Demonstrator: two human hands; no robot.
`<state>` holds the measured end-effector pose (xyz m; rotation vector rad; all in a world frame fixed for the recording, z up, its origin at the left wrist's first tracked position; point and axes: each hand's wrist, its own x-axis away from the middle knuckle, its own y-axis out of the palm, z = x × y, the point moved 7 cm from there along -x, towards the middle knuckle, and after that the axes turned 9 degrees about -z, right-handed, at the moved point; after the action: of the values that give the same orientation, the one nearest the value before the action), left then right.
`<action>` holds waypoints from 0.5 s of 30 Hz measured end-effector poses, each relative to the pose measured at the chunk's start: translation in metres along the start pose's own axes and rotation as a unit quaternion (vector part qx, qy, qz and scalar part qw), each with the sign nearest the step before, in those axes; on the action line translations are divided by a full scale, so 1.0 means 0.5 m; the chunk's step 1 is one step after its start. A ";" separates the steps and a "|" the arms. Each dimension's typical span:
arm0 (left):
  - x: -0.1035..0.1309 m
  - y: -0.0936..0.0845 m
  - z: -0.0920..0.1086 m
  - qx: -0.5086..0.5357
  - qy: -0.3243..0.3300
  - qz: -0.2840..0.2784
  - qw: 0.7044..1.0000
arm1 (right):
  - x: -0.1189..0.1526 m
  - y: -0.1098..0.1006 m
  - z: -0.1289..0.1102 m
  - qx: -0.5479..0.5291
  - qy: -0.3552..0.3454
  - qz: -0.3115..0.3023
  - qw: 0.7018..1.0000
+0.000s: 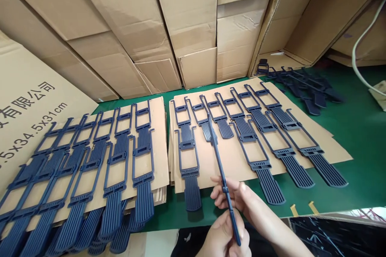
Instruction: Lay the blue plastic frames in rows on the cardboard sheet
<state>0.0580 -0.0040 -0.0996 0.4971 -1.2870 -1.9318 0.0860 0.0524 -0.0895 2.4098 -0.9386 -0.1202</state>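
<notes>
A dark blue plastic frame with a ribbed paddle end (219, 161) is held up edge-on between my hands, slanting away from me. My left hand (221, 235) is closed around its near, paddle end, thumb on top. My right hand (241, 198) curls around the middle of the frame, its fingers passing behind and its thumb to the right. Beyond the hands, similar frames lie in two rows on a cardboard sheet (221, 170). The nearest one on the left is a flat frame (189, 168), its paddle overhanging the sheet's edge.
To the left, a cardboard stack (161, 136) carries overlapping rows of the same frames. A loose pile of frames (307, 84) lies back right on the green table (362, 128). Cardboard boxes (193, 16) wall the back. Two small yellow pieces (313, 208) sit at the front edge.
</notes>
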 end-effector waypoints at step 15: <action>0.021 -0.077 -0.025 -0.317 -0.147 0.109 0.930 | 0.031 -0.060 0.036 0.018 0.039 0.178 0.983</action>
<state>0.0455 -0.0112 -0.1390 -0.2610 -0.7639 -2.1299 0.1109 0.0523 -0.1188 2.2185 -1.3250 0.1228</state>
